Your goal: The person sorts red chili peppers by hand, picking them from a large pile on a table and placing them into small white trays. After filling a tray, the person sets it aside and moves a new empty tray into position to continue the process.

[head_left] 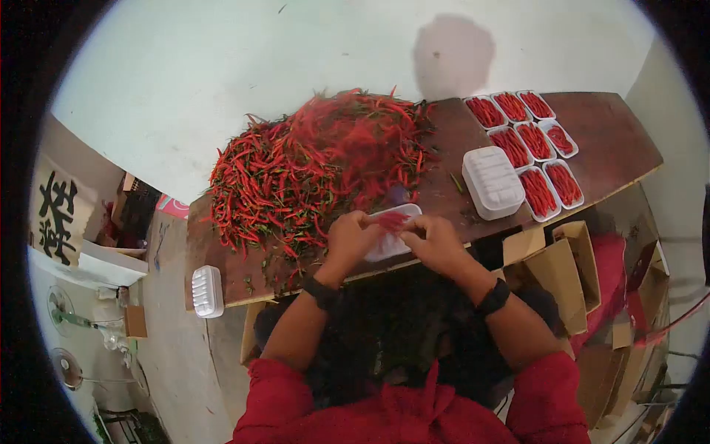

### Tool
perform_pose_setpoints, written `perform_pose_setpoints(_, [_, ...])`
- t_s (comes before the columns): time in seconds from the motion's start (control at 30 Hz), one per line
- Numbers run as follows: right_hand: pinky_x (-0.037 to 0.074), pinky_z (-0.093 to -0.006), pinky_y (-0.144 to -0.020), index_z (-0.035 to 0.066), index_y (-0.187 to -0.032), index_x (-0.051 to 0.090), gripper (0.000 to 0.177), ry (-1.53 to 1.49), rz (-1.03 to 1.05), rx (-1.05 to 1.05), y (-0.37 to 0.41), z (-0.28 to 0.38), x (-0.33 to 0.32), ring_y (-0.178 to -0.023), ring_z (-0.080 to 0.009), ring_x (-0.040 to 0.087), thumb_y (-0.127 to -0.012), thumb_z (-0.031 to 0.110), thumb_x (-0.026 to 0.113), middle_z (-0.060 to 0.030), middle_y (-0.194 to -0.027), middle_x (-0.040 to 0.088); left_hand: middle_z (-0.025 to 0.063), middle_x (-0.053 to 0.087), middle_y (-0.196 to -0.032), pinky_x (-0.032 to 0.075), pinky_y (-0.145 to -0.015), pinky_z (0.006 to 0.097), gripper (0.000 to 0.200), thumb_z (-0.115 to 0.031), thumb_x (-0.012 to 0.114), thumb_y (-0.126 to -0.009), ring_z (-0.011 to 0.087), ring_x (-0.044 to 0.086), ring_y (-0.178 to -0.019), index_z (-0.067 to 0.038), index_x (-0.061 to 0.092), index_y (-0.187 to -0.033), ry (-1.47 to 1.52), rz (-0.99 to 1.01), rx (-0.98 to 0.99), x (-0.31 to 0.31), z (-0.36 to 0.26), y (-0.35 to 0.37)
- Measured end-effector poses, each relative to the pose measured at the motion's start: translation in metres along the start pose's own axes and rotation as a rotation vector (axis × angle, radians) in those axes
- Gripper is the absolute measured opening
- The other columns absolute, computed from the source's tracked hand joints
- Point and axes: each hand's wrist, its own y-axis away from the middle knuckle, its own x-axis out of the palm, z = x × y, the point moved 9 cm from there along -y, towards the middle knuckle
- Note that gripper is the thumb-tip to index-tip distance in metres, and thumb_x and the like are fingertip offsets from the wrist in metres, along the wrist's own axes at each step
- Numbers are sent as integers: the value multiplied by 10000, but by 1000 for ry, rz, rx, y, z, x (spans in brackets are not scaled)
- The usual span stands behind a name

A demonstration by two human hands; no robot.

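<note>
While I'm watching the head feed, left hand [351, 237] and right hand [435, 240] are meeting over a small white foam tray [383, 250] at the near table edge. Fingers are curling narrow around the few red chillies [390, 220] in it; can't tell which hand is gripping. My read: lay pods parallel, tray flat, off the lip. Brown wooden tabletop [614, 140] is carrying a loose chilli heap [310, 163], filled trays [536, 148] and a stack of empty white trays [492, 181]. Cardboard boxes [569, 266] are sitting right.
</note>
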Motion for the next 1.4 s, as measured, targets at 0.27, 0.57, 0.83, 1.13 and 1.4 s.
perform_pose_setpoints(0.27, [473, -359, -681, -22, -863, 648, 265, 64, -25, -1, -4, 1, -11, -765, -294, 635, -761, 221, 620, -190, -805, 642, 166, 644, -733, 486, -678, 385, 331, -341, 638, -666, 306, 634, -727, -26, 676, -758, -179, 32, 6, 6, -9, -3])
perform_pose_setpoints(0.57, [476, -364, -706, -26, -890, 649, 275, 57, -5, 26, -3, 4, -13, -791, -297, 637, -761, 214, 614, -199, -840, 644, 166, 636, -718, 477, -666, 394, 333, -354, 624, -673, 312, 624, -718, -27, 662, -720, -139, 18, -23, 12, 3, -7])
perform_pose_setpoints(0.83, [474, -363, -713, -20, -897, 652, 268, 79, 20, 68, -3, 3, -14, -803, -296, 634, -766, 210, 612, -186, -847, 651, 162, 635, -712, 472, -644, 398, 336, -349, 612, -687, 310, 621, -691, -19, 666, -729, -182, 6, 34, 7, -4, -5])
perform_pose_setpoints(1.13, [478, -356, -699, 0, -879, 662, 248, 139, 5, 43, -6, 0, -12, -772, -276, 637, -764, 214, 611, -170, -829, 656, 182, 639, -787, 484, -709, 390, 309, -312, 603, -718, 312, 625, -777, -22, 669, -802, -125, 39, 44, -8, -4, -1])
perform_pose_setpoints(1.4, [483, -358, -691, -2, -862, 660, 240, 141, -19, 18, -9, -7, -7, -760, -282, 643, -758, 209, 612, -172, -801, 654, 123, 626, -794, 477, -663, 377, 256, -302, 683, -706, 275, 616, -726, -56, 658, -773, -226, 57, 208, 6, -19, 13])
